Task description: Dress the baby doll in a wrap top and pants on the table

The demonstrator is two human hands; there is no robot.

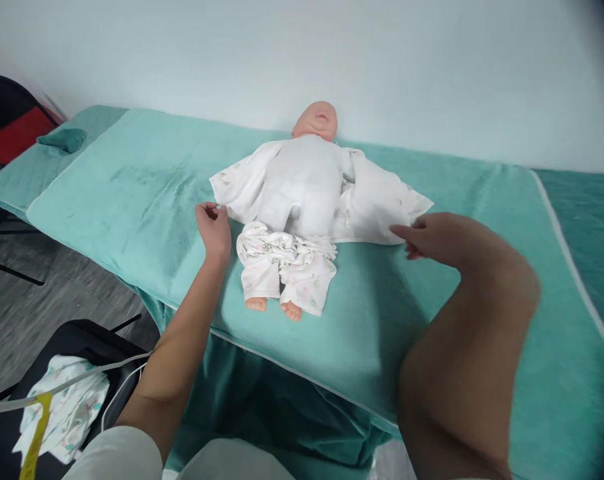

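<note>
A baby doll lies on its back on the green-covered bed, its head toward the wall. Under its white cloth torso, a white printed baby shirt is spread open to both sides. Printed baby pants are bunched around the lower legs, with the feet showing below the cuffs. My left hand is closed at the left edge of the shirt, fingers curled in a pinch. The lower right corner of the shirt is pinched between the thumb and fingers of my right hand.
The long bed has a green cover and stands against a white wall. At lower left, a black chair holds a folded printed cloth. A white cable with a yellow tag crosses there. Another black and red chair stands at far left.
</note>
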